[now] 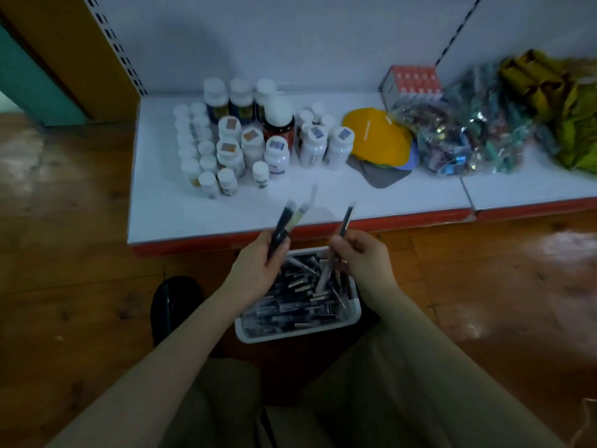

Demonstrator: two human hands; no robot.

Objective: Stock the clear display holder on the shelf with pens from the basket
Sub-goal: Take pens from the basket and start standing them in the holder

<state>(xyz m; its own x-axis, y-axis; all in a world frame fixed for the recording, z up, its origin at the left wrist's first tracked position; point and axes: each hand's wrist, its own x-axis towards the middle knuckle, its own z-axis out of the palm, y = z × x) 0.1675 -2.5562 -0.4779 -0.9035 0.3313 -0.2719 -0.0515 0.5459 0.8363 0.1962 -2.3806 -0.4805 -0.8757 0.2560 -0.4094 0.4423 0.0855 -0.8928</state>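
Two-plus pens [283, 225] clamped in left hand [258, 265] fingers, single pen [345, 219] pinched in right hand [360, 253], above basket [290, 335], centre frame. Light, stiff, smooth barrels, probably slippery; grip mid-barrel.

White-capped bottles [255, 140], yellow cap [374, 137]

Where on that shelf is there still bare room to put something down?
Bare: the front strip of the shelf between the bottles and the red edge, and the left margin beside them. Crowded: the right half, with caps, clear bag and green packs.
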